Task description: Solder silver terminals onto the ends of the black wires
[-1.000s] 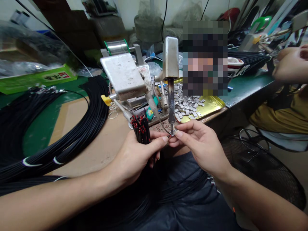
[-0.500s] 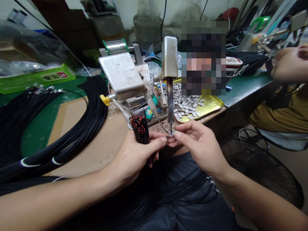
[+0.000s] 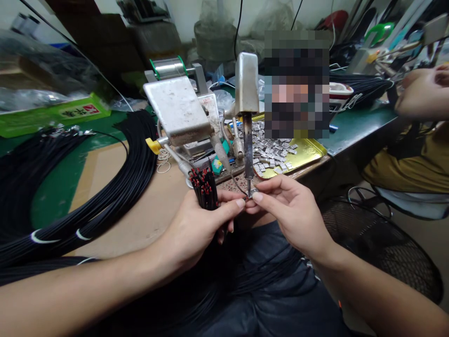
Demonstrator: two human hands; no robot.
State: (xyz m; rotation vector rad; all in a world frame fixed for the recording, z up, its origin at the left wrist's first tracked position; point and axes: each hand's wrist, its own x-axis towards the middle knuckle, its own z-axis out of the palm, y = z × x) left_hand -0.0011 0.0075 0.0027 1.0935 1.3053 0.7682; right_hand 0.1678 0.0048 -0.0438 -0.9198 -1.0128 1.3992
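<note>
My left hand (image 3: 196, 224) is closed round a bundle of black cables (image 3: 205, 189) whose stripped ends show red, and its thumb and forefinger pinch one cable end forward. My right hand (image 3: 291, 213) pinches a small metal connector piece (image 3: 253, 193) against that cable end. Both fingertips meet right under the tip of a fixed soldering iron (image 3: 248, 150), which hangs from a grey metal block (image 3: 247, 84). A thin solder wire curves in toward the same spot.
A soldering fixture with a metal plate (image 3: 178, 110) and solder spool (image 3: 168, 68) stands behind the hands. A yellow tray (image 3: 308, 152) holds several small metal pieces. Long black cable bundles (image 3: 87, 187) lie at left. Another person (image 3: 417, 154) sits at right beside a fan guard (image 3: 382, 248).
Almost nothing moved; both hands stay pinched together under the iron tip, with only a slight shift of view.
</note>
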